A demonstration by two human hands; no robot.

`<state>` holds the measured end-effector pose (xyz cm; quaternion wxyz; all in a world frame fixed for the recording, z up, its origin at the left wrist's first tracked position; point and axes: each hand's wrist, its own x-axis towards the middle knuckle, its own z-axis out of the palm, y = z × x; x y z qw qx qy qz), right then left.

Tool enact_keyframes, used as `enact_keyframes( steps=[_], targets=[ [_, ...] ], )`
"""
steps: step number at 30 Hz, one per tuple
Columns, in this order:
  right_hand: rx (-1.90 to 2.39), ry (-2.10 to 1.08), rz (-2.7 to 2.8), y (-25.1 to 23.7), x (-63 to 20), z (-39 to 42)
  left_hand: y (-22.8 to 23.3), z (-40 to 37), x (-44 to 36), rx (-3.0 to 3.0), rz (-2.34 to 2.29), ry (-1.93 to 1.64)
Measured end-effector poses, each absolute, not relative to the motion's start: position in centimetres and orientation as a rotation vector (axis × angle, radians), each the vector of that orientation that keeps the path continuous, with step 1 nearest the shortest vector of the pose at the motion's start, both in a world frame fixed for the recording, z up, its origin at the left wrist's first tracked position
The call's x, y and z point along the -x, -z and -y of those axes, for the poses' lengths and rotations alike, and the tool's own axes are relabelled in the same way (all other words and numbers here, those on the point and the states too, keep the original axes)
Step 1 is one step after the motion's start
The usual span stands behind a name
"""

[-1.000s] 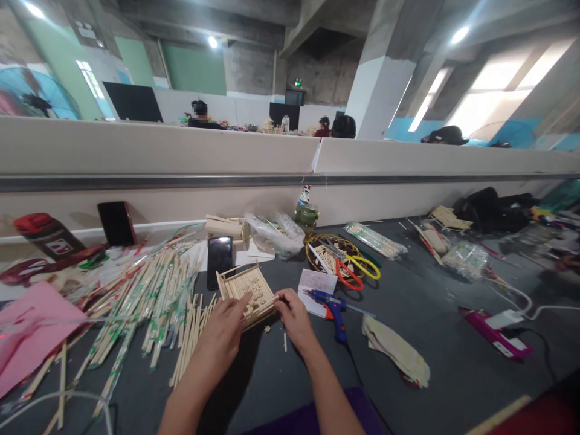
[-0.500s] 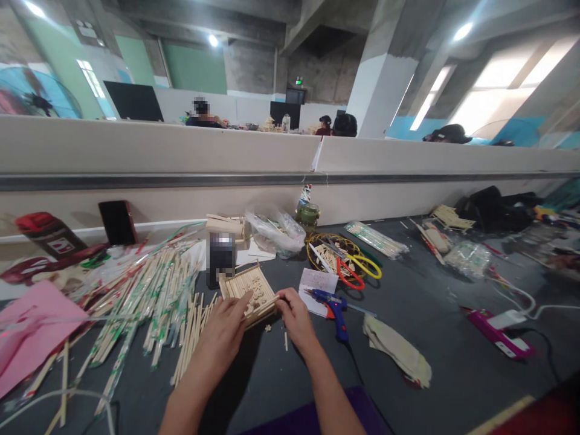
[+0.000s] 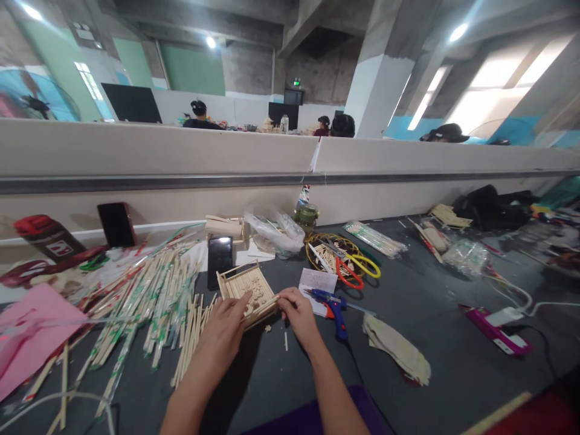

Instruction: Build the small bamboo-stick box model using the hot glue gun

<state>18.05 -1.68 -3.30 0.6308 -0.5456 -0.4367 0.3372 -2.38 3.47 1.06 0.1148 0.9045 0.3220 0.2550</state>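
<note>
A small tray-like frame built of wooden sticks (image 3: 242, 281) sits on the dark table, with many short cut pieces lying in it. My left hand (image 3: 226, 329) grips its near left side, fingers reaching over the front edge. At its right front corner, the fingertips of my right hand (image 3: 296, 311) are pinched together; what exactly lies between them is too small to make out. A tiny flower-shaped wood piece (image 3: 267, 328) and a thin stick (image 3: 286, 341) lie between my hands. Just right of my right hand rests a blue glue gun (image 3: 338, 314) beside a paper slip (image 3: 317, 281).
Bundled and loose wooden sticks (image 3: 158, 290) spread at left, near a phone (image 3: 220, 263). Behind are a plastic bag (image 3: 276, 232) and a basket (image 3: 312, 251) with scissors (image 3: 357, 266). A glove (image 3: 399, 350) and a purple power strip (image 3: 493, 331) lie at right.
My right hand has shifted slightly right, its fingers more curled at the frame's corner. My left hand and the stick frame stay nearly in place.
</note>
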Motion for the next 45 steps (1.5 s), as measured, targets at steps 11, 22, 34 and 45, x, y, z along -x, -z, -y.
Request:
enact_keyframes(
  steps=[11, 22, 34, 45],
  targets=[
    [1.227, -0.791, 0.950, 3.0, -18.0, 1.5, -0.8, -3.4, 2.4, -2.640, -0.974, -0.703],
    [1.255, -0.793, 1.019, 2.9, -18.1, 1.8, -1.2, -3.2, 2.4, -2.610, -1.001, -0.686],
    [1.340, -0.679, 1.060, 3.6, -18.0, 1.6, -1.7, -3.0, 2.4, -2.582, -0.956, -0.691],
    [1.317, -0.595, 1.142, 3.3, -18.3, 1.9, -2.0, -2.9, 2.6, -2.544, -0.941, -0.729]
  ],
)
